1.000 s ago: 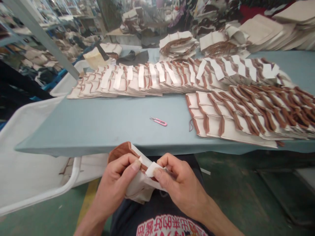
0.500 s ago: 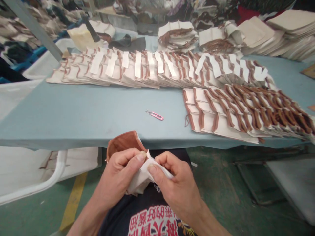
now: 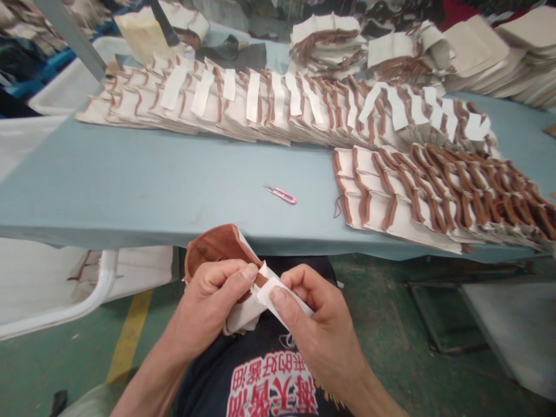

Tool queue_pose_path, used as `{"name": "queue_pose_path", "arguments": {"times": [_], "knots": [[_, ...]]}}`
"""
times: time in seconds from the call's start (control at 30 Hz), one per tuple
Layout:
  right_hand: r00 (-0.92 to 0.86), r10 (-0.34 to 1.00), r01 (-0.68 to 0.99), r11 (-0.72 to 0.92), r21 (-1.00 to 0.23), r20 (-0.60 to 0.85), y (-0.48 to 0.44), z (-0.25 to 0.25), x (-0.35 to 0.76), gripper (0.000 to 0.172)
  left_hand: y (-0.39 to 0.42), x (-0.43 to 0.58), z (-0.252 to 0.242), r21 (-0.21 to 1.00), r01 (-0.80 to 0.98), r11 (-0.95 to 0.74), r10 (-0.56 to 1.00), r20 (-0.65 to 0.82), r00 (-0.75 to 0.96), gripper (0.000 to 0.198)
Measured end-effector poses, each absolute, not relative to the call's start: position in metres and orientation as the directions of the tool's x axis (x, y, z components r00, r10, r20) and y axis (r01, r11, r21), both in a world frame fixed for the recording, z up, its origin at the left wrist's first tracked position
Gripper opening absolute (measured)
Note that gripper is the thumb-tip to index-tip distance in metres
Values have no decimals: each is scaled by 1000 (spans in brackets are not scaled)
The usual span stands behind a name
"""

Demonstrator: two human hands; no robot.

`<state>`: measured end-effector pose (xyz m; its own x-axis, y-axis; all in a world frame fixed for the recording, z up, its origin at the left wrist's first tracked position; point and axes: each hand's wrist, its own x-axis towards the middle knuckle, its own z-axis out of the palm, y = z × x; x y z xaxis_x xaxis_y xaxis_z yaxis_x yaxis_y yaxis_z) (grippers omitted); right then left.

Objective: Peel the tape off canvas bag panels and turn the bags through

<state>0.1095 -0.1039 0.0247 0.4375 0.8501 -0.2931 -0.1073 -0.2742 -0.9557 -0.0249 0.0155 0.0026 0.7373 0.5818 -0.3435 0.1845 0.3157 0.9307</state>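
At the worktop's (image 3: pixel 174 179) near edge, the left hand (image 3: pixel 217 295) pinches the rim of a brown-lined fabric pouch (image 3: pixel 217 246); the right hand (image 3: pixel 315 310) pinches a white strip (image 3: pixel 266 293) slanting down rightward, its upper end just beside the left hand.

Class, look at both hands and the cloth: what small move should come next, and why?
Probably the right hand should ease the end of the white strip toward the left hand: the left hand pinches the brown-and-cream cloth piece, the right holds the strip, and a patch of brown shows between them.
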Motion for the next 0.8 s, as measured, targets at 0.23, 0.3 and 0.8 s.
{"name": "queue_pose_path", "arguments": {"times": [0.23,0.3,0.8], "knots": [[495,819,-41,-310,-950,-289,-101,18,107,28,16,-25,2,950,182,254,612,-304,730,53],[489,818,-64,-312,-948,-302,-101,16,106,29,15,-25,1,952,184,243,618,-298,727,53],[515,794,-110,-313,-943,-323,-96,15,103,32,13,-21,10,968,234,89,691,-229,686,46]]}}
